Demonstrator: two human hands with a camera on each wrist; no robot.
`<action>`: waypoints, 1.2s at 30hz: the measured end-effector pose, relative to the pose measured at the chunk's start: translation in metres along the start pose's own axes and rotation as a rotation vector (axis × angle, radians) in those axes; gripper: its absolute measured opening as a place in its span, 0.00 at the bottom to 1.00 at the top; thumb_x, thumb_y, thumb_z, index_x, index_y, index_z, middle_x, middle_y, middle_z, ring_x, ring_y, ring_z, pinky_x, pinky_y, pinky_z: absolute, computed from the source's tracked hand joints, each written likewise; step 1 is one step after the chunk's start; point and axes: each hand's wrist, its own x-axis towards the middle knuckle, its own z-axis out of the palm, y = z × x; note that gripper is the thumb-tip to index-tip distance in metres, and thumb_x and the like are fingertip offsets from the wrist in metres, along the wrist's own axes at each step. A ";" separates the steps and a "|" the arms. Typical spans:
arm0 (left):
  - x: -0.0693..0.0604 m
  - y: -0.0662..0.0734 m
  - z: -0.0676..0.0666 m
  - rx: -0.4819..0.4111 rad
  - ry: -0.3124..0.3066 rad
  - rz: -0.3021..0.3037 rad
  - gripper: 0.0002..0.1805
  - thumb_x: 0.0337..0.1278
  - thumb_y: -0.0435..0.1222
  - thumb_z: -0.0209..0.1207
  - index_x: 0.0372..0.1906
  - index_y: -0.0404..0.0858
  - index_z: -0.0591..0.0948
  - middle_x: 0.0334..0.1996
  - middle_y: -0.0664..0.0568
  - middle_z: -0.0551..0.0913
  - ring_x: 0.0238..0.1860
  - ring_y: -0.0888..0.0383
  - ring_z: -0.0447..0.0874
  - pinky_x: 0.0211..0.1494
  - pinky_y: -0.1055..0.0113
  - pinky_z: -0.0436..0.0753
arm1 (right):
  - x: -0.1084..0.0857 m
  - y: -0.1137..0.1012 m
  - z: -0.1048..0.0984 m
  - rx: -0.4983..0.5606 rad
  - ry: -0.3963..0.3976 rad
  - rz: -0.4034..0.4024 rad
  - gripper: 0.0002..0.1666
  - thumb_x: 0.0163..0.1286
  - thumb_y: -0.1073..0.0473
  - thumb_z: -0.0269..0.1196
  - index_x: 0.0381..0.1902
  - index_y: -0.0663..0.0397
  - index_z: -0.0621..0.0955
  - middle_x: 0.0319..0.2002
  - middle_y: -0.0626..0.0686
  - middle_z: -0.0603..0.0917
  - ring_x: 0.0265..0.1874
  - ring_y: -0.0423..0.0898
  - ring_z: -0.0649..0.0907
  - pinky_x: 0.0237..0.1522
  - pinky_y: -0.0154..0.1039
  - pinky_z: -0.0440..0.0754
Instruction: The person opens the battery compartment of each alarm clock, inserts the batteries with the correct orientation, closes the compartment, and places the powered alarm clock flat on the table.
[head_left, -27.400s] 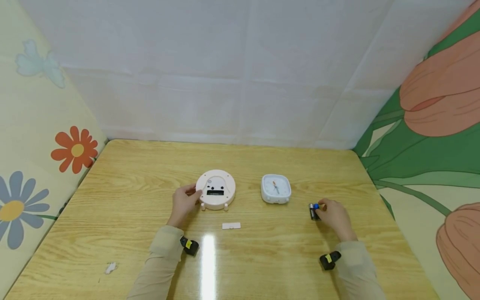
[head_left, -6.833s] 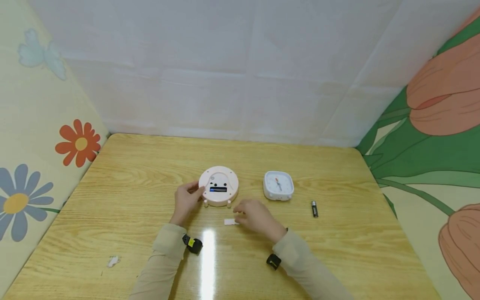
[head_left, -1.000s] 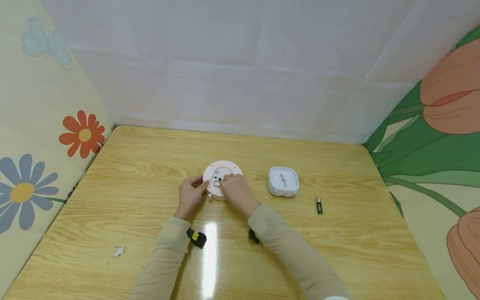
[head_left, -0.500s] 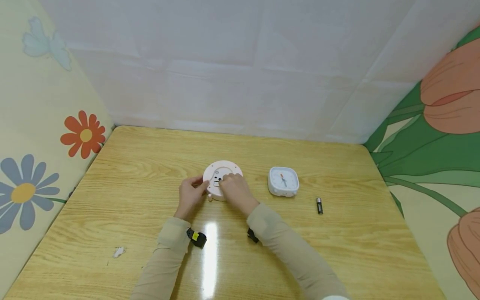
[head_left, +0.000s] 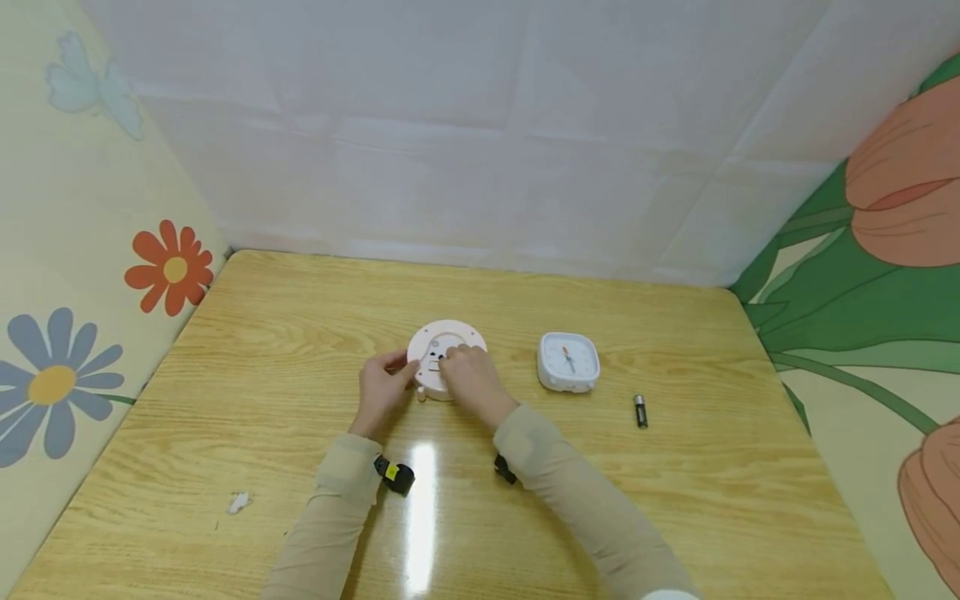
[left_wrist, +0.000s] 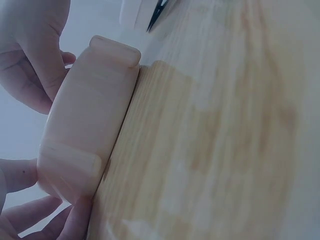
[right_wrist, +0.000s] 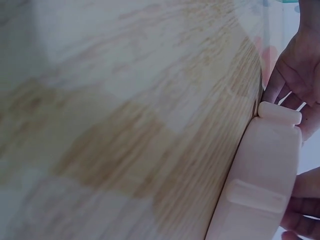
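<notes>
A pale pink round clock (head_left: pixel 422 343) lies on the table with its back up. My left hand (head_left: pixel 384 389) grips its left rim, thumb on top and fingers at the side. Over the battery bay lies a small pale battery cover (head_left: pixel 434 366), its right part hidden by my right hand (head_left: pixel 477 385). The fingers of that hand are curled down onto the cover. In the left wrist view the clock's side (left_wrist: pixel 92 110) and feet stand against the wood, both hands around it. The right wrist view shows the same pink side (right_wrist: pixel 260 165).
A white rounded-square clock (head_left: pixel 567 362) sits to the right, face up. Beyond it lies a single black battery (head_left: pixel 641 412). A white worn patch (head_left: pixel 239 502) marks the wooden table (head_left: pixel 300 308) at front left. A white cloth wall (head_left: pixel 420 167) rises behind.
Since the oldest frame, a battery went into the pink clock, and the cover moved from the table onto its bay. Over the last second both hands stay almost still; the cover's outline looks thinner.
</notes>
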 end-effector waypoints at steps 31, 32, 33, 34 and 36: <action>0.002 -0.003 0.002 0.036 0.009 0.003 0.17 0.54 0.30 0.59 0.49 0.27 0.77 0.42 0.37 0.80 0.39 0.52 0.78 0.34 0.74 0.81 | 0.005 0.005 0.005 0.235 -0.075 0.132 0.05 0.59 0.64 0.61 0.30 0.54 0.85 0.27 0.50 0.79 0.27 0.44 0.77 0.32 0.34 0.78; 0.002 -0.004 0.002 0.034 0.008 0.004 0.17 0.54 0.30 0.59 0.50 0.27 0.77 0.42 0.37 0.79 0.39 0.52 0.78 0.34 0.73 0.81 | 0.005 0.006 0.005 0.301 -0.084 0.176 0.05 0.58 0.64 0.62 0.30 0.55 0.85 0.27 0.51 0.79 0.29 0.45 0.77 0.34 0.35 0.78; 0.002 -0.004 0.002 0.031 0.006 0.002 0.17 0.54 0.30 0.59 0.50 0.27 0.77 0.43 0.37 0.79 0.39 0.52 0.78 0.35 0.73 0.81 | 0.005 0.007 0.005 0.365 -0.090 0.224 0.05 0.58 0.63 0.63 0.31 0.56 0.85 0.28 0.51 0.79 0.30 0.45 0.77 0.36 0.36 0.78; 0.002 -0.004 0.002 0.025 0.004 -0.001 0.18 0.54 0.30 0.59 0.50 0.27 0.77 0.43 0.37 0.79 0.39 0.52 0.78 0.35 0.73 0.81 | 0.005 0.008 0.005 0.420 -0.091 0.274 0.06 0.58 0.61 0.64 0.32 0.56 0.85 0.29 0.52 0.79 0.32 0.46 0.77 0.38 0.37 0.77; 0.002 -0.003 0.002 0.023 0.002 -0.009 0.18 0.55 0.30 0.59 0.50 0.27 0.76 0.43 0.37 0.79 0.39 0.52 0.78 0.36 0.72 0.81 | 0.006 0.010 0.004 0.512 -0.090 0.373 0.11 0.56 0.57 0.67 0.34 0.57 0.84 0.31 0.53 0.79 0.35 0.48 0.76 0.40 0.39 0.76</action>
